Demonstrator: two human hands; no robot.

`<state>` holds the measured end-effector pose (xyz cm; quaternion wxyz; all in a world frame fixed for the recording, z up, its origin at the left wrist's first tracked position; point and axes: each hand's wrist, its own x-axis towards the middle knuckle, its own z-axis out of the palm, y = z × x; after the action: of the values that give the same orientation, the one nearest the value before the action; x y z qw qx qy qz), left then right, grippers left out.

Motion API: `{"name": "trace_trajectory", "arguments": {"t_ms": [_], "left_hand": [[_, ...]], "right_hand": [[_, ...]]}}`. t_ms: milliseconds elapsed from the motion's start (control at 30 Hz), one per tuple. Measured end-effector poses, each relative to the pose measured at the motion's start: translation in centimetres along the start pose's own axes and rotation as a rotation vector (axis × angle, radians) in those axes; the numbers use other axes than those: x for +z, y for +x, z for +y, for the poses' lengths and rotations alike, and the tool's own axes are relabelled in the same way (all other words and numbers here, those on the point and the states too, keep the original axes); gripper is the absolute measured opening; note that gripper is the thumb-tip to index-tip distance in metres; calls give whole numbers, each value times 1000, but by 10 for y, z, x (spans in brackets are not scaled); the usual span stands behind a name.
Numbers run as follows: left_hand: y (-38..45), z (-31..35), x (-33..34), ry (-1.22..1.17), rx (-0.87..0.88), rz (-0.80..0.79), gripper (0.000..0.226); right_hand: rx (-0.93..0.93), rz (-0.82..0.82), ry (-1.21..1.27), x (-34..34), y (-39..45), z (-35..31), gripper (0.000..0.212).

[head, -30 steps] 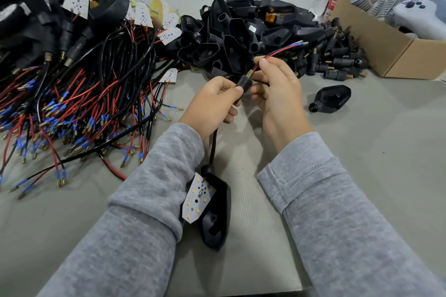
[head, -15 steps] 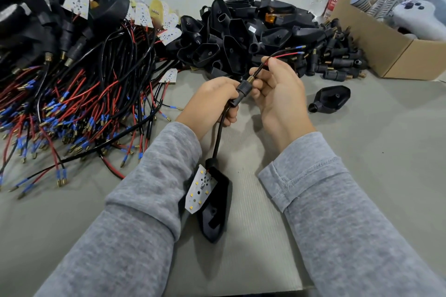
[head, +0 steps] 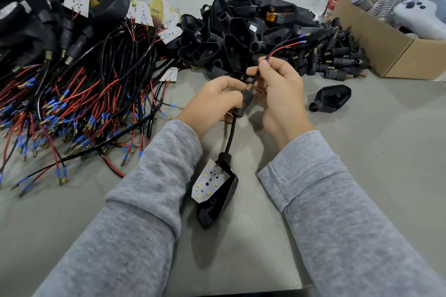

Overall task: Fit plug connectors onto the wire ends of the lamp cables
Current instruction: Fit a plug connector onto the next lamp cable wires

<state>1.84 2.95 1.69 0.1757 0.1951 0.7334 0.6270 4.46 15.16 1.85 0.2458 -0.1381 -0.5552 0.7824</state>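
My left hand (head: 212, 101) grips a black plug connector (head: 245, 99) threaded on a lamp cable, its brass spring end pointing up. My right hand (head: 280, 89) pinches the cable (head: 255, 77) just above the connector. The red and black wire ends (head: 292, 42) with blue sleeves stick out up and right past my fingers. Below the connector the black cable (head: 230, 137) hangs down to a black lamp housing (head: 219, 200) with a white LED board (head: 208, 182), lying on the table between my sleeves.
A pile of wired lamp cables (head: 72, 103) with red, black and blue ends fills the left. Empty black housings (head: 241, 31) are heaped at the back, loose connectors (head: 337, 62) to their right. One housing (head: 331, 99) lies alone right of my hands. A cardboard box (head: 395, 48) stands far right.
The connector has slid further down the cable, so more wire shows above my right hand. The lamp housing has been drawn up the table towards my hands.
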Motion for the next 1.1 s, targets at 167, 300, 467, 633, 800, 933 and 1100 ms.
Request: {"name": "trace_trajectory", "arguments": {"t_ms": [167,300,467,633,800,933,1100], "left_hand": [[-2,1,-4,-43,2,-89,45],[-2,3,-2,-57,26,-105,23],[-3,3,-1,-68,34,-74,16],[-2,2,-4,-64,3,-59,9],[-5,3,-3,-6,-65,-120,17],[-6,4,-3,-58,-85,-161,17],[-5,2,1,-222,39,-18,16]], "right_hand": [[-46,14,47,0,-1,0,5],[-41,-2,87,1,-1,-2,6],[-59,-18,68,1,-1,0,8],[-86,-21,35,3,-1,2,9],[-66,35,111,-1,3,0,8],[-36,82,251,-5,5,-4,6],[26,42,344,-7,6,-6,5]]}}
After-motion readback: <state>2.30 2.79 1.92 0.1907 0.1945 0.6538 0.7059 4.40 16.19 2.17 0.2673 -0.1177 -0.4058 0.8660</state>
